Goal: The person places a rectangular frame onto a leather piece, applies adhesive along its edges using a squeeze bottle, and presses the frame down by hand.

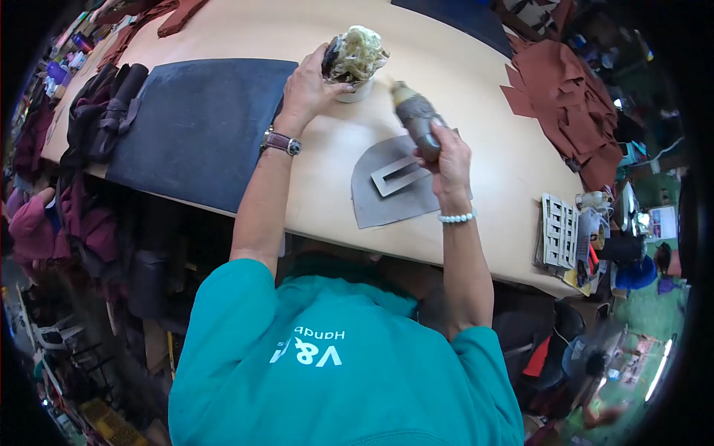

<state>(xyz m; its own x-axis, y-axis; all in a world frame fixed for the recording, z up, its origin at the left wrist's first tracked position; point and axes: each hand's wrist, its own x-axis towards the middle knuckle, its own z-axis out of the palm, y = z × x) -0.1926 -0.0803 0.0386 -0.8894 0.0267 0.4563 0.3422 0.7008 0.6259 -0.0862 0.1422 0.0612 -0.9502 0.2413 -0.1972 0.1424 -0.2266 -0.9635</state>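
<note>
My left hand [306,91] is wrapped round the side of a small pot [357,94] whose top is heaped with a crumpled, yellowish dried-glue crust [360,53]. In my right hand [451,162] is a thick-handled glue brush [416,113], gripped near its lower end. Its pale, blurred tip points up toward the pot and stands apart from it. Below the brush lies a grey, round-topped flat piece [375,209], like leather or fabric. A pale U-shaped or frame-like strip [393,181] rests on that piece, partly hidden by my right hand.
A dark mat [197,134] covers the table's left part. Rust-red cut pieces [561,104] are heaped at the right. Near the right front edge stands a slotted white rack [559,232] beside tools. Dark rolled material [123,104] lies at the far left.
</note>
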